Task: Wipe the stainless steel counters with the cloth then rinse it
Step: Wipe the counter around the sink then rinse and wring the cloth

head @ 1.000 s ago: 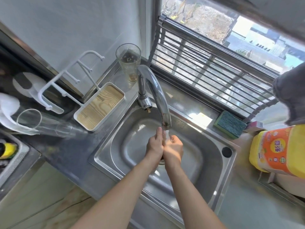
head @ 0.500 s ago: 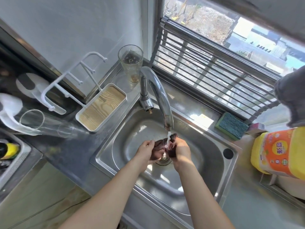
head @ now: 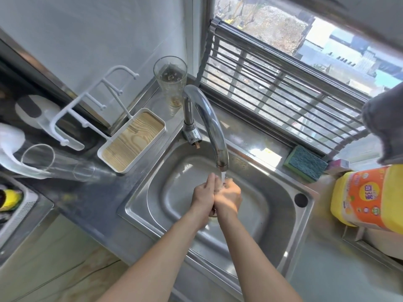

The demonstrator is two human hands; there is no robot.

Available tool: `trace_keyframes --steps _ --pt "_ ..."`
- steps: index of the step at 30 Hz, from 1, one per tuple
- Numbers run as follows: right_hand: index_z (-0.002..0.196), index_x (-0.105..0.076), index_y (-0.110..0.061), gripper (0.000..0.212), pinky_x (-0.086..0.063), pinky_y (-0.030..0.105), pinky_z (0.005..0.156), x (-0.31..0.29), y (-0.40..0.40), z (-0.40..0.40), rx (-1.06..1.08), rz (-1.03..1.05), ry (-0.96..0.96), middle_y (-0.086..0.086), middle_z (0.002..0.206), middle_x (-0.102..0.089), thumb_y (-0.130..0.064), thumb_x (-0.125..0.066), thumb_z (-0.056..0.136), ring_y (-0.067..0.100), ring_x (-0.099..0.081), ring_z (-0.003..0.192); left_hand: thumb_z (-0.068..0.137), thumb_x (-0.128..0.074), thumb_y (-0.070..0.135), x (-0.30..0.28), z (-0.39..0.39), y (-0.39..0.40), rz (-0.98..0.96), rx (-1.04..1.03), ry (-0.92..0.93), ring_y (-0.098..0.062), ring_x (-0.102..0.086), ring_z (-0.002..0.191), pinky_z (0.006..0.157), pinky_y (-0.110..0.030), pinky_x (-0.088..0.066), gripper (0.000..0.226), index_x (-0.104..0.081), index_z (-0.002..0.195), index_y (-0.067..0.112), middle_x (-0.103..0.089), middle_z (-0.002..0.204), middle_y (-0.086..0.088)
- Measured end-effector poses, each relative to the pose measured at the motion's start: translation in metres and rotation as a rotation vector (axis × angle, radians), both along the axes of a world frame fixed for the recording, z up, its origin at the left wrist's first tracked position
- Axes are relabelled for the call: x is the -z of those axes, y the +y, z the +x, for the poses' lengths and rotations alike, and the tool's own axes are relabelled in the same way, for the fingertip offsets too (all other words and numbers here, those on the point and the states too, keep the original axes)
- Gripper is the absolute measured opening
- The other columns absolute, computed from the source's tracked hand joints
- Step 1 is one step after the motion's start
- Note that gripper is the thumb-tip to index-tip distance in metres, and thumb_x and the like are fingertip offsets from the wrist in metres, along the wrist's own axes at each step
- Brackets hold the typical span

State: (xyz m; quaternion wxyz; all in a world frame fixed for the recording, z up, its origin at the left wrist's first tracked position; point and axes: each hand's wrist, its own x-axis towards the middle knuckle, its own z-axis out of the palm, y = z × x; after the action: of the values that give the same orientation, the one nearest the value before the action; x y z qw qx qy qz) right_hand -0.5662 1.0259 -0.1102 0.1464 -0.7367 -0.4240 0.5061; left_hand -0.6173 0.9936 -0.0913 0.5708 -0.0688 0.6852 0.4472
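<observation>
Here, mid-frame, both hands press together over the sink, right under the tap, where a thin stream of water lands on them. The left hand and right hand are closed against each other; only a dark scrap of cloth peeks out at the wrists. A sponge lies on the ledge at right, a glass stands behind the tap.

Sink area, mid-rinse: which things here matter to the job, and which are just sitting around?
In use:
left hand
right hand
cloth, barely visible between the hands
faucet, running
sink

Lying about:
sponge
tall glass
tray
yellow bag
</observation>
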Motion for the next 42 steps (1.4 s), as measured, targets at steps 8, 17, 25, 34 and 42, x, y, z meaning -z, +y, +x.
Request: trace_keyframes --steps 8,17,25,34,42 --pt "0.064 -0.069 -0.012 0.038 -0.061 0.045 0.077 0.006 0.014 0.021 0.181 -0.244 0.081 0.011 0.069 -0.071 -0.040 -0.064 0.091 0.034 -0.069 0.073 0.098 -0.068 0.030 -0.001 -0.014 -0.010 0.036 0.191 -0.088 -0.009 -0.046 0.042 0.038 -0.015 -0.038 0.019 -0.058 0.090 0.016 -0.055 0.058 -0.001" --pt "0.101 -0.069 -0.012 0.027 -0.054 0.024 0.066 -0.003 -0.003 0.016 0.099 -0.289 0.365 0.016 0.092 -0.072 -0.005 -0.052 0.082 0.028 -0.066 0.079 0.100 -0.053 0.019 0.010 -0.030 -0.012 -0.148 -0.045 -0.175 -0.022 -0.065 0.056 0.049 -0.024 -0.053 0.017 -0.068 0.096 0.012 -0.071 0.075 -0.010" --pt "0.097 -0.058 -0.014 0.029 -0.045 0.033 0.077 -0.016 -0.020 -0.005 -0.082 0.057 0.130 -0.003 0.085 -0.069 -0.043 -0.062 0.099 0.025 -0.065 0.088 0.106 -0.042 0.049 0.014 -0.019 -0.001 0.008 0.022 0.056 -0.022 -0.069 0.088 0.087 -0.034 -0.055 0.046 -0.072 0.095 0.015 -0.074 0.089 -0.003" --pt "0.086 -0.065 -0.008 0.031 -0.051 0.037 0.070 -0.002 0.015 0.004 0.080 -0.235 0.137 0.015 0.080 -0.065 -0.028 -0.051 0.105 0.032 -0.063 0.074 0.088 -0.075 0.031 0.019 -0.020 -0.008 0.107 0.126 0.012 -0.015 -0.047 0.047 0.048 -0.021 -0.039 0.027 -0.058 0.073 0.015 -0.057 0.059 -0.001" --pt "0.101 -0.073 -0.004 0.024 -0.055 0.048 0.095 -0.010 0.030 0.034 -0.027 -0.233 0.490 0.016 0.100 -0.072 0.000 -0.050 0.098 0.030 -0.066 0.095 0.103 -0.056 0.027 0.024 -0.042 -0.035 -0.126 0.121 -0.310 -0.023 -0.070 0.072 0.050 -0.027 -0.057 0.027 -0.063 0.122 0.008 -0.072 0.093 -0.012"
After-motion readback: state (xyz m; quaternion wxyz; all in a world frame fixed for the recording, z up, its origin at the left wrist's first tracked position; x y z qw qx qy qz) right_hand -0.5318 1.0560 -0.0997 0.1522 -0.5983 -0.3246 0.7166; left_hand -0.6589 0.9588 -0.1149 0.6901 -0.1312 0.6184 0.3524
